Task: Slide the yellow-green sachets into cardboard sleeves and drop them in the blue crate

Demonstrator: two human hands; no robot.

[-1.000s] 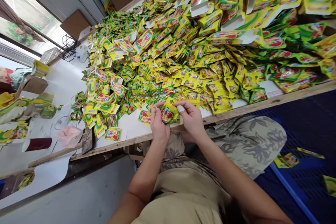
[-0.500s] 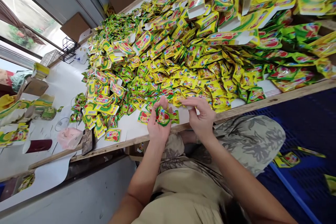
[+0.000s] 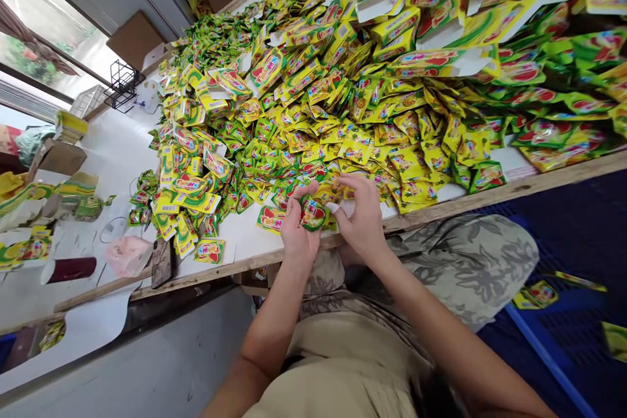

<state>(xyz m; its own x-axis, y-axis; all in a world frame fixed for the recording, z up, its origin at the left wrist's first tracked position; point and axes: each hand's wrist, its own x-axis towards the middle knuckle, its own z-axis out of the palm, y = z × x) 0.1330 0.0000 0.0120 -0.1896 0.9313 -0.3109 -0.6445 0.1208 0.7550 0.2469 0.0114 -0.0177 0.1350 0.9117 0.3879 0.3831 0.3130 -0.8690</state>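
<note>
My left hand [image 3: 300,235] is curled around a green candy packet [image 3: 313,214] with a red fruit picture, just over the table's front edge. My right hand [image 3: 361,217] is close beside it, thumb and fingertips at a yellow candy packet [image 3: 328,193] that lies against the green one. Part of the yellow packet is hidden by the fingers. Under and left of my left hand, a flat printed carton [image 3: 270,219] lies on the white table top [image 3: 249,238]. Another small carton [image 3: 209,251] lies further left.
A big heap of yellow and green packets [image 3: 353,144] and cartons covers the table behind my hands. A wooden rim [image 3: 421,217] runs along the front. To the left lie a phone [image 3: 163,264], a pink plastic bag [image 3: 128,255] and a dark red cylinder [image 3: 72,270]. A blue crate [image 3: 553,346] stands lower right.
My right hand has moved left towards my left hand, bringing the yellow packet against the green one. The left hand stays almost in place, and the view has shifted slightly.
</note>
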